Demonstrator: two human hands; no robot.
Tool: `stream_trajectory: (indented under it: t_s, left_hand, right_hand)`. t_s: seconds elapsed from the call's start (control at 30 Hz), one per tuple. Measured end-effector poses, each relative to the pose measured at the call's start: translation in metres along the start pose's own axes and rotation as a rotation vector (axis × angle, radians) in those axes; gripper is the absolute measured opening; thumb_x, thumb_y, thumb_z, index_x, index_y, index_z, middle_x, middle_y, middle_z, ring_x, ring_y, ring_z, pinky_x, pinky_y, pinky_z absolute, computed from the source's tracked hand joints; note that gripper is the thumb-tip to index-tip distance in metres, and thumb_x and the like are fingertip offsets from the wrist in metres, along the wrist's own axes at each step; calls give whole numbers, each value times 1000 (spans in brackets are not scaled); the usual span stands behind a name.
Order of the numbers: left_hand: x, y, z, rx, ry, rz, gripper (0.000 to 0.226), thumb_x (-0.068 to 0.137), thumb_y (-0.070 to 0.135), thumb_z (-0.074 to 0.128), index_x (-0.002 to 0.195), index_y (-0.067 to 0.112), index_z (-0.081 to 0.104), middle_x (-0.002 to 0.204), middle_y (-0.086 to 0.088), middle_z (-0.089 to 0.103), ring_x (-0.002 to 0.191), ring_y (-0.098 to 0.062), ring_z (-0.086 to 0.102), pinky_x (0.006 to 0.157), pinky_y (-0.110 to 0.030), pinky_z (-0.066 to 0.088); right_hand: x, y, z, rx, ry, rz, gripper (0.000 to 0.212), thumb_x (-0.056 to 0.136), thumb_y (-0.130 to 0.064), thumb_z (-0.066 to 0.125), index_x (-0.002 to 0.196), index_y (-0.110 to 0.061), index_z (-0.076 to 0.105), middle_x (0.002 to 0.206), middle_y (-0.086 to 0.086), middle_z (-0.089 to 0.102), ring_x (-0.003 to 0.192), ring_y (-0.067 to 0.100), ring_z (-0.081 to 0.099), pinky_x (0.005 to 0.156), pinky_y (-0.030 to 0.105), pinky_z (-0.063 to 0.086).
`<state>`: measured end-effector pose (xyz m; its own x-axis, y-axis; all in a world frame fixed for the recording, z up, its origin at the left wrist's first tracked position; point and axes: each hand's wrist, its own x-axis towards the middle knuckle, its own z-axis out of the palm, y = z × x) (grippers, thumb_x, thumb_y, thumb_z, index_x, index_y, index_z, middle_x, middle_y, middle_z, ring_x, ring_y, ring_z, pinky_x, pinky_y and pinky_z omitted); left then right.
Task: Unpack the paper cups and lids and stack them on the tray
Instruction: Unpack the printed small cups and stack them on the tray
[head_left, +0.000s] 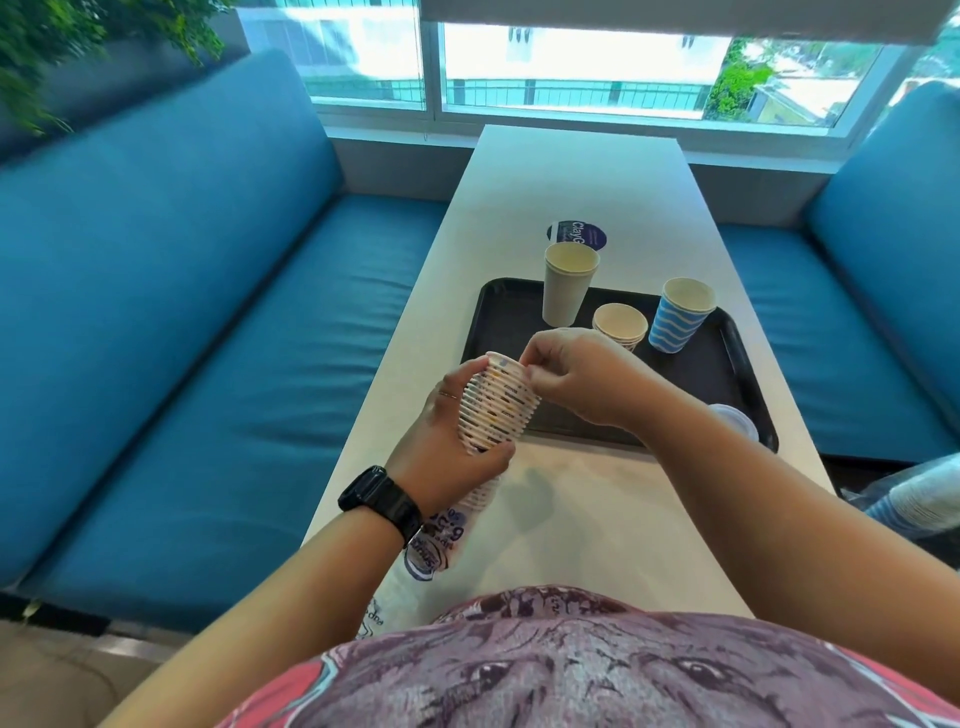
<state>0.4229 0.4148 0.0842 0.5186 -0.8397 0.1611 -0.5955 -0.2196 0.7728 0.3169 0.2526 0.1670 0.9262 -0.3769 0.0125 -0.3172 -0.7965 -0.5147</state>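
We hold a nested stack of small printed paper cups (497, 402) above the near part of the white desk (576, 187), just in front of the black tray (506, 317). Our left hand (449, 441) wraps around the stack's lower half, thumb across the front and fingers curled behind, with a black watch (379, 501) on the wrist. The stack's tail end still sits inside a printed plastic sleeve (434, 545) that trails down toward our body. Our right hand (576, 374) meets the top of the stack, its fingers (530, 358) bent and pinching at the rim of the uppermost cup. On the tray stand three groups, well apart from each other: a tall plain cup stack (566, 283) at the far left, a short stack of small cups (621, 325) in the middle, partly hidden by our right hand, and a blue wave-striped cup stack (680, 314) to the right. A clear plastic lid (735, 418) lies at the tray's near right corner, behind our right forearm. Beyond the tray a round dark blue sticker (584, 234) lies on the desk. Blue cushioned benches (171, 332) flank the desk on both sides.
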Motion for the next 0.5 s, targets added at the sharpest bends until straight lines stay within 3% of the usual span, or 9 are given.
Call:
stream_trajectory:
  t_s: [0.27, 0.5]
  left_hand:
    - [4, -2, 7, -21, -12, -22, 92, 78, 27, 79, 137, 53, 14, 141, -1, 45, 107, -15, 60, 75, -7, 43]
    - [9, 0, 12, -63, -11, -42, 93, 83, 27, 76, 132, 67, 8, 145, 1, 40, 116, -12, 55, 73, 0, 41]
  right_hand:
    - [7, 12, 0, 88, 28, 26, 13, 92, -32, 63, 87, -21, 60, 83, -10, 57, 75, 8, 54, 63, 23, 44]
    - [12, 31, -6, 231, 171, 23, 10, 89, -16, 68, 89, -27, 66, 88, -14, 60, 82, 2, 55, 68, 15, 40]
